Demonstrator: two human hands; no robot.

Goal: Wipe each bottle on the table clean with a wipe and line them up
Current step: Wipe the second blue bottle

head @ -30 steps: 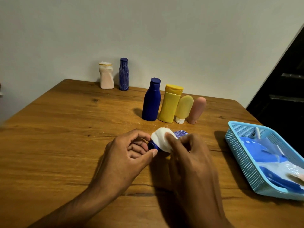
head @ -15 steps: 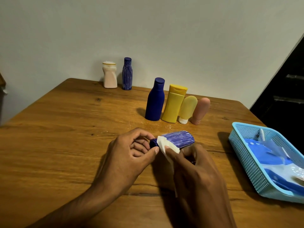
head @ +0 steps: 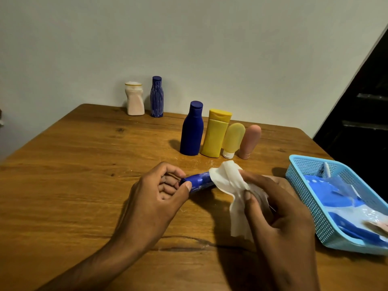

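Observation:
A small blue bottle (head: pixel 199 181) lies sideways just above the wooden table (head: pixel 73 175), its cap end pinched by my left hand (head: pixel 155 198). My right hand (head: pixel 277 211) holds a white wipe (head: pixel 228 185) wrapped over the bottle's other end, and a strip of the wipe hangs down. Behind them stand a dark blue bottle (head: pixel 192 129), a yellow bottle (head: pixel 216 133), a pale yellow tube (head: pixel 233 139) and a pink tube (head: pixel 249 141) in a row. At the back by the wall stand a cream bottle (head: pixel 134 98) and a streaked blue bottle (head: pixel 156 97).
A light blue plastic basket (head: pixel 308 198) with blue and white packets sits at the table's right edge. The grey wall rises close behind the table. A dark opening lies beyond the right side.
The wipe has slid from the cap end along the bottle to its far end, and my right hand has moved right with it. My left hand keeps its hold.

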